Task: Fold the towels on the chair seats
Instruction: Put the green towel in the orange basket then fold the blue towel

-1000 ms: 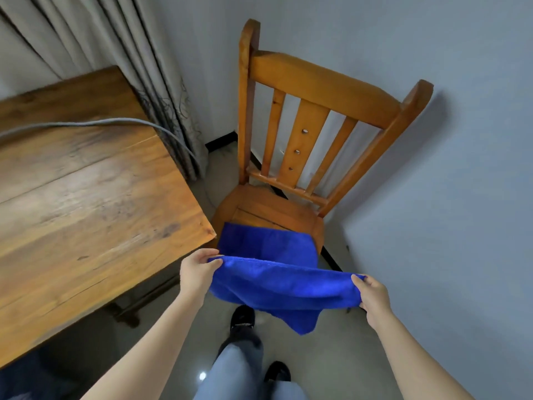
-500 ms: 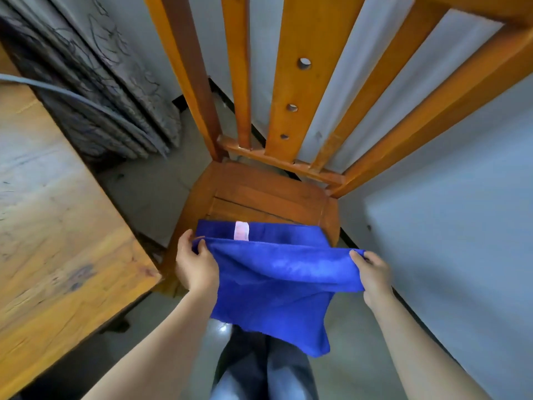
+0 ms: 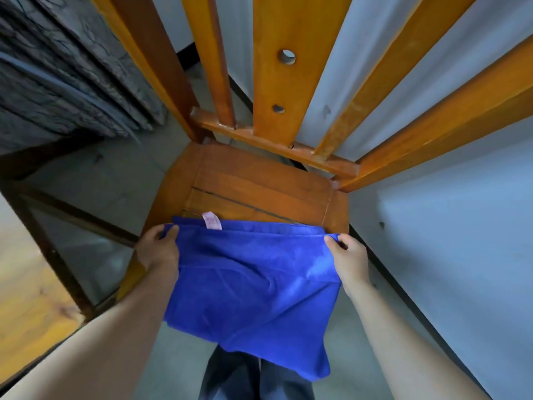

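Currently mid-fold: we pinch blue towel (image 3: 253,278) at both upper corners, left hand (image 3: 158,249) at centre-left of frame, right hand (image 3: 349,261) at centre-right, fingers closed on cloth. Top edge lines up with layer lying on chair seat (image 3: 259,189), pink tag (image 3: 212,220) showing there. Lower part hangs off seat front, toward bottom of frame. Corner grip keeps edge taut for straight crease, we judge.

We seem to be in a plain room of a home: a wooden slat-back chair (image 3: 259,194) stands in a corner of pale painted walls (image 3: 450,255), patterned grey curtains (image 3: 72,82) hang to the smooth grey floor (image 3: 95,180), and a wooden worktop (image 3: 26,307) stands beside it.
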Demonstrator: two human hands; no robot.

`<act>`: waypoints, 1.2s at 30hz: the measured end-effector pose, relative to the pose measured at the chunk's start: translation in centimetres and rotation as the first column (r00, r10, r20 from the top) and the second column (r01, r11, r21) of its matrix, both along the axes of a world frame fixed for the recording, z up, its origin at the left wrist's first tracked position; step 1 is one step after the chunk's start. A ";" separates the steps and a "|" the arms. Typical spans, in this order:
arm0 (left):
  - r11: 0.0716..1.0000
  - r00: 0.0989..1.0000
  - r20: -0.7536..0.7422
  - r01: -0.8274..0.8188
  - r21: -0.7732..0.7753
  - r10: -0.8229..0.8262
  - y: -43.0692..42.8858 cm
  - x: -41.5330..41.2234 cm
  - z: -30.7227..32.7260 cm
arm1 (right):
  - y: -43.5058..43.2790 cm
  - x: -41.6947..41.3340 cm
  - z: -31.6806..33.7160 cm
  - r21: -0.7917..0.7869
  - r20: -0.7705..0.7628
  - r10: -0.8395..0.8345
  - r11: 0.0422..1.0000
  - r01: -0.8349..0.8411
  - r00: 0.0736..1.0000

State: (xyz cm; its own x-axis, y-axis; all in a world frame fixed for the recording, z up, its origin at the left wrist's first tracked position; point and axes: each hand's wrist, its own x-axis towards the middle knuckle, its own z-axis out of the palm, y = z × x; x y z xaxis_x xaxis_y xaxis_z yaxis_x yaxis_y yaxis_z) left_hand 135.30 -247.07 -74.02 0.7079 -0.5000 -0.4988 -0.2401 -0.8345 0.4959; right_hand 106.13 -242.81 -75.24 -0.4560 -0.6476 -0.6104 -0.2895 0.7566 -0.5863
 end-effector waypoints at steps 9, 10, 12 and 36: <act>0.989 0.985 -0.092 0.146 0.017 -0.144 -0.9 -0.6 -0.6 | -1.7 1.8 0.1 0.044 -0.045 0.038 0.998 -0.036 0.998; 0.986 0.979 -0.125 0.164 -0.004 -0.163 -1.0 -0.9 -0.5 | -1.9 1.7 0.2 0.070 -0.026 0.066 0.995 -0.064 0.997; 0.980 0.962 -0.190 0.195 -0.034 -0.198 -1.3 -1.7 -0.3 | -2.3 1.4 0.4 0.107 0.064 0.108 0.988 -0.114 0.992; 0.876 0.867 0.135 0.481 0.028 -0.480 1.5 0.7 -0.3 | -0.5 -3.0 2.0 0.013 0.024 0.281 0.960 -0.281 0.960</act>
State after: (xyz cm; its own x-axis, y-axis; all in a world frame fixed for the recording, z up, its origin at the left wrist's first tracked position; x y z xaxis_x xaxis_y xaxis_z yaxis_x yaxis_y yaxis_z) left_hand 136.02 -245.58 -74.35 0.4388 -0.7983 -0.4125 -0.6751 -0.5959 0.4350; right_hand 103.16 -243.35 -73.28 -0.2436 -0.7378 -0.6295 -0.4787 0.6559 -0.5836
